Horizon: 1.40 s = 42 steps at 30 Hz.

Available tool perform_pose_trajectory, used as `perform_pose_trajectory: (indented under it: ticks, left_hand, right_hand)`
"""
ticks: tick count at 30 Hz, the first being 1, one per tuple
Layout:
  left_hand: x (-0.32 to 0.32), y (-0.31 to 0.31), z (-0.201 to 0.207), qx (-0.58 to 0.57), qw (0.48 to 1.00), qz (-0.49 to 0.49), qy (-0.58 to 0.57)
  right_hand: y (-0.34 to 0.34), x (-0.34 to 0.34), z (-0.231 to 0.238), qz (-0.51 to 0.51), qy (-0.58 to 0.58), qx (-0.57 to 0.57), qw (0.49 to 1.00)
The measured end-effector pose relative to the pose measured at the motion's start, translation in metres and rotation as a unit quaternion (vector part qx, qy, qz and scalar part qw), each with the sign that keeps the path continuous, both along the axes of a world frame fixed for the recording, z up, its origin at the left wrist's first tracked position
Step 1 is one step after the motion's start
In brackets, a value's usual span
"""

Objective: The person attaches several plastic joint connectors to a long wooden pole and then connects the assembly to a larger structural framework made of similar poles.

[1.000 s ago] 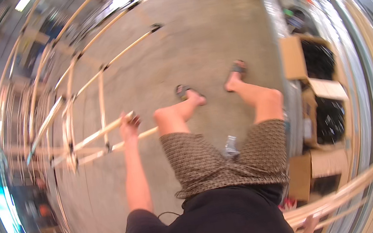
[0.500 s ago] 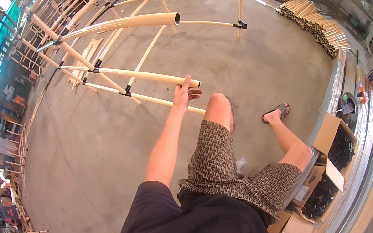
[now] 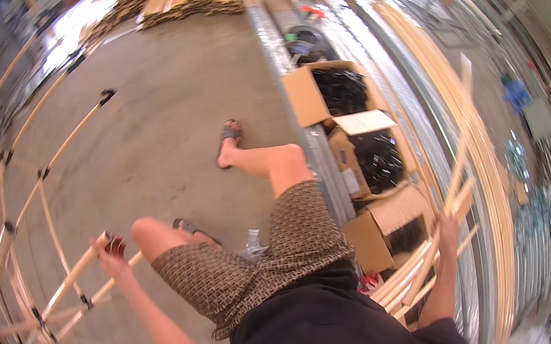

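Frame [image 3: 49, 227] on floor L, boxes [image 3: 358, 152] R, poss. sticks [image 3: 430, 255] beside

Poles [image 3: 64, 285] pale tan with black joints. Shorts [image 3: 260, 260] brown, fine woven pattern. Shirt [image 3: 314, 337] black. Boxes [image 3: 369, 229] brown, contents black. Floor [image 3: 153, 119] grey.

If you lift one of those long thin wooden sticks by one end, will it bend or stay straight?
It would probably sag a little: the sticks by the right hand are long and very thin. Each one likely feels light, being so slim. Loose ones may slide apart, since they fan out unevenly across the pile.
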<state>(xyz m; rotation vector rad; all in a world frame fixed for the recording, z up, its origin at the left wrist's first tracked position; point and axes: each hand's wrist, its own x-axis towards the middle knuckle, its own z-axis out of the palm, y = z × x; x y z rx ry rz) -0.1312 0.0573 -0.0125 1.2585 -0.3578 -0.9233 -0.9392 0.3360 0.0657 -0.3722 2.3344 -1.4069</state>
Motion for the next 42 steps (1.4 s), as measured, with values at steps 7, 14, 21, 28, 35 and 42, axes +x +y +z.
perform_pose_trajectory:
  ticks: [7, 14, 21, 28, 35, 42]
  left_hand:
    - [-0.031, 0.024, 0.012, 0.027, 0.994, 0.033, -0.101]
    - [-0.127, 0.047, 0.048, 0.005, 0.833, -0.020, -0.552]
    - [-0.213, 0.030, 0.013, 0.000, 0.763, -0.309, -0.567]
    - [-0.268, 0.024, 0.022, -0.052, 0.755, -0.310, -0.575]
    - [-0.333, -0.061, 0.001, -0.268, 0.689, -0.278, -0.613]
    - [-0.280, -0.128, 0.048, -0.180, 0.851, -0.277, -0.408]
  right_hand:
    - [-0.121, 0.121, 0.064, 0.273, -0.153, 0.018, 0.950]
    - [-0.169, 0.207, 0.024, 0.537, -0.268, 0.101, 0.794]
    - [-0.214, 0.240, 0.022, 0.589, -0.303, 0.246, 0.708]
    - [-0.245, 0.257, 0.052, 0.689, -0.235, 0.234, 0.644]
    - [-0.295, 0.238, 0.096, 0.701, -0.302, 0.161, 0.626]
    - [-0.324, 0.252, 0.101, 0.611, -0.412, -0.147, 0.660]
